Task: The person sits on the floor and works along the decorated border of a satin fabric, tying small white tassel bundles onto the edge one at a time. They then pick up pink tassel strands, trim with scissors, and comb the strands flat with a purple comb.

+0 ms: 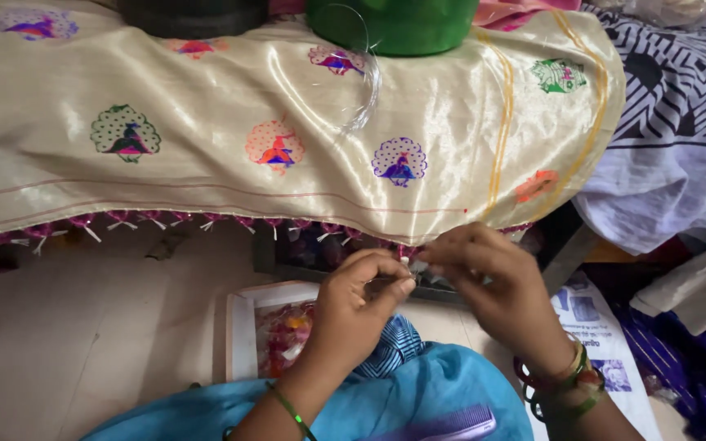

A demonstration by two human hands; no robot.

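Observation:
A shiny cream silk cloth (pixel 230 139) with embroidered peacock motifs hangs over a raised surface, its lower edge trimmed with pink tassels (pixel 136 219). My left hand (pixel 359 306) and my right hand (pixel 492 282) meet just below that edge, fingertips pinched together on a small pale tassel thread (pixel 412 265) at the fringe. Both wrists wear bangles. A thin clear thread loop (pixel 367 90) lies on the cloth above.
A green tub (pixel 394 24) and a dark round object (pixel 194 16) sit on the cloth's top. An open white box (pixel 243 335) holding pink and orange bits lies on the floor. Black-and-white patterned fabric (pixel 680 90) piles at right; a purple comb (pixel 459 425) rests on my blue lap.

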